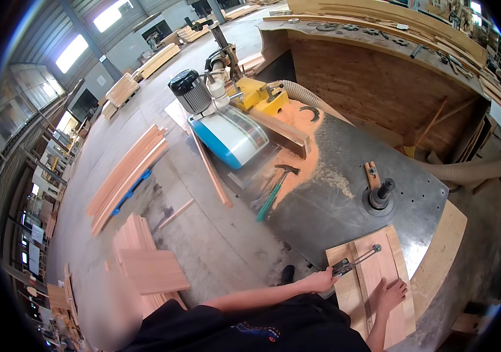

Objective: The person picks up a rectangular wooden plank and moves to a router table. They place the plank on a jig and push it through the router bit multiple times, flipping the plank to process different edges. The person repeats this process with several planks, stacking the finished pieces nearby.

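Observation:
A wooden jig (350,299) lies over the near right end of the dark metal machine table (344,217). On it is a metal toggle clamp (344,267), whose thin arm reaches over the pinkish wood of the jig. My left hand (319,280) is closed at the clamp's handle end; the fingers' far side is hidden. Across the jig, my right hand (390,294) rests on the wood, with its thumb and fingers apart. Just beyond the jig, a dark spindle (382,193) rises from the table, with a small wooden piece (372,175) beside it.
A green-handled hammer (271,199) lies among orange sawdust (304,167). Behind it stand a blue-and-white power feeder (227,138) and a yellow guard (262,95). Stacked boards (133,234) and long planks (130,173) lie to the left. A ribbed hose (467,173) runs at right.

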Available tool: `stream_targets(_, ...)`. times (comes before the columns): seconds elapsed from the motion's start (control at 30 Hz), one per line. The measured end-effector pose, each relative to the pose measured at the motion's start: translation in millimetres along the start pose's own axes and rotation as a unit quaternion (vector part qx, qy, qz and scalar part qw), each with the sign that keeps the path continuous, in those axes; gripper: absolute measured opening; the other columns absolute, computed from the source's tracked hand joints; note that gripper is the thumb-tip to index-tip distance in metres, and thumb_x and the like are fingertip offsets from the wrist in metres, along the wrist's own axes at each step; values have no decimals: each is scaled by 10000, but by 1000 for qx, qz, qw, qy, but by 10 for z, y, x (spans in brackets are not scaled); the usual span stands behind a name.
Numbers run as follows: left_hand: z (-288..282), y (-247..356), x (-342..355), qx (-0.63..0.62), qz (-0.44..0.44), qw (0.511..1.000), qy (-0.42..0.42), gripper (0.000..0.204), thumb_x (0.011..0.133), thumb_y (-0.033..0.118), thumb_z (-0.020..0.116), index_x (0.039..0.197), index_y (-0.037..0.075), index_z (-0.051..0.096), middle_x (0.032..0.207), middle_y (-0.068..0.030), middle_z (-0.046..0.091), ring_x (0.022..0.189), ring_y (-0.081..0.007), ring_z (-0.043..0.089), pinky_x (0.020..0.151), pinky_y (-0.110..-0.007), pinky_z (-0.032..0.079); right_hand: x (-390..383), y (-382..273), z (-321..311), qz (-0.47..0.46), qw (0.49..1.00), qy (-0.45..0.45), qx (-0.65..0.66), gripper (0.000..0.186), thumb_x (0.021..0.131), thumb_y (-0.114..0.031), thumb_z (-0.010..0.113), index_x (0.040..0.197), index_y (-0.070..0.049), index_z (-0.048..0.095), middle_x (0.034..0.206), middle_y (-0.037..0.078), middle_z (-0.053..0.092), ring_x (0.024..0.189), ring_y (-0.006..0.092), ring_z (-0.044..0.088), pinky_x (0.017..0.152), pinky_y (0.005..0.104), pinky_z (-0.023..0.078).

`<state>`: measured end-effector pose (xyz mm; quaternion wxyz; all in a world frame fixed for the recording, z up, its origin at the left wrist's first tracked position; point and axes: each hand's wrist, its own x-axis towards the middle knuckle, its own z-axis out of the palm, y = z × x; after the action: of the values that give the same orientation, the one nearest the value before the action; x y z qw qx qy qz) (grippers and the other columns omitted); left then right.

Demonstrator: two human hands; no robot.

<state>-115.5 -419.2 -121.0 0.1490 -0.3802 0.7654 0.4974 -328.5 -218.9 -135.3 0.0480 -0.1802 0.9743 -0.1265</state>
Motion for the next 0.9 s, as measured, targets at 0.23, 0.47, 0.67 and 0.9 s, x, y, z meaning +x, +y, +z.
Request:
stream_targets(0.23, -202, 121, -97, -16, 18, 999, -24, 546, 1063, 370, 462, 1308, -111, 382, 839, -297, 706, 649, -434, 705, 602, -545, 568, 521, 635, 322, -114, 988, -61, 88, 424, 905, -343, 739, 1038, 41, 621, 977, 241, 628, 963, 415, 612, 858, 477, 497)
stream_targets(0.47, -323, 371, -181, 42, 11, 999, -23, 605, 1056, 381, 498, 1384, -118, 401, 897, -333, 701, 874, -508, 690, 773, -579, 541, 709, 592, 111, 16, 969, -151, 193, 475, 942, -433, 714, 1012, 35, 668, 922, 190, 729, 863, 299, 699, 799, 405, 541)
stream_targets(0.67, -327, 399, -212, 47, 24, 999, -11, 593, 1059, 381, 490, 1370, -117, 404, 898, -340, 698, 879, -511, 689, 779, -582, 541, 704, 516, 37, 40, 961, -165, 219, 449, 914, -433, 729, 995, 2, 652, 947, 177, 716, 903, 338, 693, 818, 443, 536)
stream_targets(0.9, -69, -20, -46, 48, 79, 995, 32, 543, 1058, 366, 458, 1276, -128, 401, 863, -329, 699, 821, -501, 701, 734, -601, 547, 419, 498, 285, -120, 991, 18, 54, 266, 864, -272, 753, 935, -46, 632, 1025, 180, 635, 963, 414, 633, 816, 537, 518)
